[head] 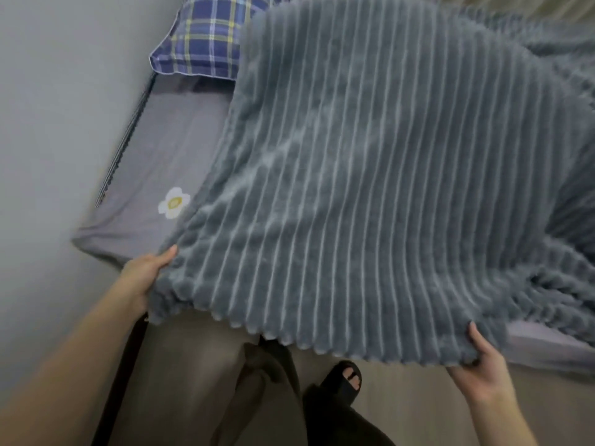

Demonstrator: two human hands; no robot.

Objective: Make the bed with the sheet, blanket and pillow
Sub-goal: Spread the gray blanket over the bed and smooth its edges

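Observation:
A grey ribbed fleece blanket (370, 175) billows over most of the bed, lifted off the mattress at its near edge. My left hand (145, 272) grips the blanket's near left corner. My right hand (483, 368) holds the near edge further right, thumb on top. Under it lies a grey sheet (167, 149) with a white flower print (174, 202), bare along the wall side. A blue plaid pillow (206, 37) rests at the head of the bed, its right part hidden by the blanket.
A pale wall (58, 107) runs tight along the bed's left side. The mattress edge (125, 136) shows a striped border by the wall. My legs and a black sandal (346, 378) stand on the wooden floor (402, 403) at the bed's foot.

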